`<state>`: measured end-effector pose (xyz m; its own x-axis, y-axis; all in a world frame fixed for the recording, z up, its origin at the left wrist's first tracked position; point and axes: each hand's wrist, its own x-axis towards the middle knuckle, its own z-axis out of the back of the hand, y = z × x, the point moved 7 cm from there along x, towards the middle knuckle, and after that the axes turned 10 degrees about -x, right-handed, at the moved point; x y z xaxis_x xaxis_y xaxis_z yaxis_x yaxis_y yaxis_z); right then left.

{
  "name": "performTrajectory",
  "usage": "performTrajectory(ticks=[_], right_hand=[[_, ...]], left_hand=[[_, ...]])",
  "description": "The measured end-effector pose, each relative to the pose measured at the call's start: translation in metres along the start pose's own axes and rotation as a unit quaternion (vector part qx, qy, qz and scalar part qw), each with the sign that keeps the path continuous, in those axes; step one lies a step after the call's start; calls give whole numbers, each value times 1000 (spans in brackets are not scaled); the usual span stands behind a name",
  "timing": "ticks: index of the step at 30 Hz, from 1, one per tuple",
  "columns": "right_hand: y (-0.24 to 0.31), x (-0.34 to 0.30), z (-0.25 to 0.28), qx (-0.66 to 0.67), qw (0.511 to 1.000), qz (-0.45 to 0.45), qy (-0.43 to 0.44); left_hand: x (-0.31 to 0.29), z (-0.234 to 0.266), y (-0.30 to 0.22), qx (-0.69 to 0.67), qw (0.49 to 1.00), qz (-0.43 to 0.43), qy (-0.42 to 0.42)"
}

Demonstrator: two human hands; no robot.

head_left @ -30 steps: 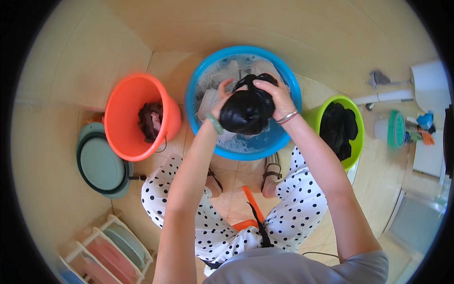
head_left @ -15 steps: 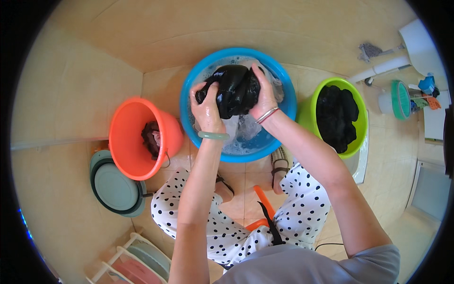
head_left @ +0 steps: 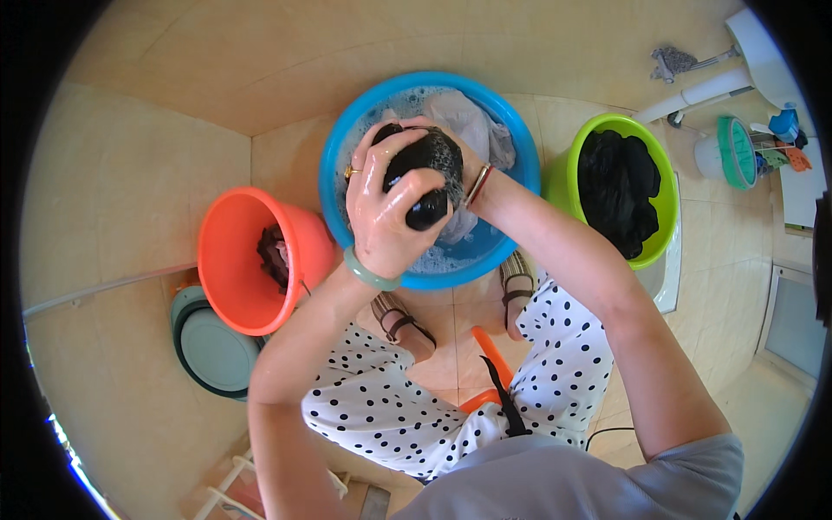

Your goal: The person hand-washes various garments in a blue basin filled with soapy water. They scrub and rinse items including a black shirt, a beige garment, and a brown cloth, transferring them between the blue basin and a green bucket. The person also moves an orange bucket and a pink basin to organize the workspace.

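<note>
Both hands pressed round one wet black cloth bundle point(head_left: 426, 158), held over the blue basin point(head_left: 451, 280); can't tell if its underside touches the water. Left hand point(head_left: 381, 212) has its fingers curled and spread across the near and left side, skin wet, ring point(head_left: 351, 172) on one finger, green bangle point(head_left: 373, 270) at the wrist. Right hand point(head_left: 466, 160) cups the far and right side, fingers partly hidden behind the bundle, thin bracelets point(head_left: 477, 185) at the wrist. Foam on the bundle's right side. Basin below holds sudsy water and pale cloth point(head_left: 464, 121), mostly far and right. Just right of it: lime-green bucket point(head_left: 670, 208) with black clothes point(head_left: 617, 186). Near left: orange-red bucket point(head_left: 312, 247) with dark cloth point(head_left: 273, 260) inside, grey-green basin point(head_left: 217, 347) beside it. I have sandals point(head_left: 403, 328) and polka-dot trousers point(head_left: 381, 407) on, knees apart, feet near the blue basin.
</note>
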<state>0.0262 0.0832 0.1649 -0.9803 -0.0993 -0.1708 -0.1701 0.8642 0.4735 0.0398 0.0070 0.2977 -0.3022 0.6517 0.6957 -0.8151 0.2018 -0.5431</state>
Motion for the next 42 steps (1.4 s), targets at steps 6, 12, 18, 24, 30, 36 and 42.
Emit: performTrajectory(ticks=[6, 12, 18, 24, 30, 36, 42], right_hand=[[8, 0, -12, -165, 986, -36, 18], [9, 1, -5, -388, 918, -79, -26], [5, 7, 37, -405, 902, -20, -148], [25, -8, 63, -242, 952, -22, -188], [104, -98, 80, -380, 864, 129, -305], [132, -284, 131, -173, 838, 302, -420], [154, -432, 183, -299, 680, 257, -619]], left_hand=[[-10, -3, -21, 0, 993, -82, 83], [-46, -20, -21, 35, 981, -127, 141], [-53, -18, 15, -36, 991, -28, 127], [-109, -9, 136, -429, 580, 654, -228], [-75, -81, 99, -560, 524, 637, -70], [11, -219, 23, -520, 610, 594, 71], [-8, -354, -42, -429, 676, 541, 257]])
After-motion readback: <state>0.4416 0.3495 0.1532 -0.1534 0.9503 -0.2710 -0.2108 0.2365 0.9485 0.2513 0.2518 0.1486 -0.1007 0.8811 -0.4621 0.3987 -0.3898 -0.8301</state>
